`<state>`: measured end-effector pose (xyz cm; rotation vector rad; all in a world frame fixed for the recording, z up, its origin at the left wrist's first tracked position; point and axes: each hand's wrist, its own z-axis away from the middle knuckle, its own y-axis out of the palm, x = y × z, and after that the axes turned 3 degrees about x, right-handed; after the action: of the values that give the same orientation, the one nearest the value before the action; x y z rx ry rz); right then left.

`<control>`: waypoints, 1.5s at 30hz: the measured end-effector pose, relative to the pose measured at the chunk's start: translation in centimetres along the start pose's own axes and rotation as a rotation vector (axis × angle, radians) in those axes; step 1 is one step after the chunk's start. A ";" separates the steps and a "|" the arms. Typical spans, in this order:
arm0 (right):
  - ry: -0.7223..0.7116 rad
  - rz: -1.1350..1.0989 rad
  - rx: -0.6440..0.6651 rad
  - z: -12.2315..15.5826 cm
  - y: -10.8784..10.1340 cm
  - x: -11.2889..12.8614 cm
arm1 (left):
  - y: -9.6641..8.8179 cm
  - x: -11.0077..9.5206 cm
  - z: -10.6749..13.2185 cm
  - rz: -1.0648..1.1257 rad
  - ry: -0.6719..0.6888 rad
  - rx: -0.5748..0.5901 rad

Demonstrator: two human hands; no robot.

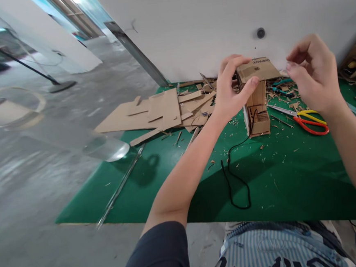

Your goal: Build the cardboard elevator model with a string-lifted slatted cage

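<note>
A small cardboard structure (257,106) with a flat printed top piece (258,70) stands upright on the green table. My left hand (231,86) is closed on the left edge of that top, thumb over its face. A black cord (230,168) runs from the structure's open lower box and loops on the table. Just right of the top, my right hand (315,73) is raised with thumb and fingertips pinched together; whatever is between them is too small to make out. Scissors (306,121) with red and yellow handles lie below the right hand.
Cut cardboard pieces (164,110) and scraps are piled at the back left of the green table (174,158). A clear plastic pitcher (105,150) and a thin clear rod (120,187) are at the left edge. Teal-handled pliers (281,92) lie behind the scissors, near the white wall (194,29).
</note>
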<state>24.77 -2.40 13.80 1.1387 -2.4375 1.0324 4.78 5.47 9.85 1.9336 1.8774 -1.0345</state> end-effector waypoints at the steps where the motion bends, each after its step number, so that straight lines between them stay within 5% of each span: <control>1: 0.023 0.003 0.014 0.1 0.3 0.0 | -0.1 0.0 -0.1 -0.017 0.012 -0.012; 8: 0.178 -0.092 -0.002 0.5 3.5 -1.5 | -0.5 0.8 -0.5 -0.084 0.002 0.003; 18: 0.215 -0.232 0.083 1.1 5.0 -2.6 | -0.8 -0.3 -0.2 -0.083 -0.012 0.077; 31: -0.068 -0.241 0.044 1.6 6.0 -4.4 | -0.2 1.6 0.0 -0.265 0.145 -0.032; 38: -0.092 -0.135 0.041 1.9 6.6 -5.0 | -0.1 0.9 0.3 -0.241 0.056 -0.007; 45: -0.099 -0.121 -0.060 1.9 6.8 -4.8 | -0.1 0.8 0.1 -0.258 0.116 -0.041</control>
<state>22.97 1.99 6.65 1.3282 -2.4221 0.8808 4.63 6.02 9.33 1.7974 2.2403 -0.9611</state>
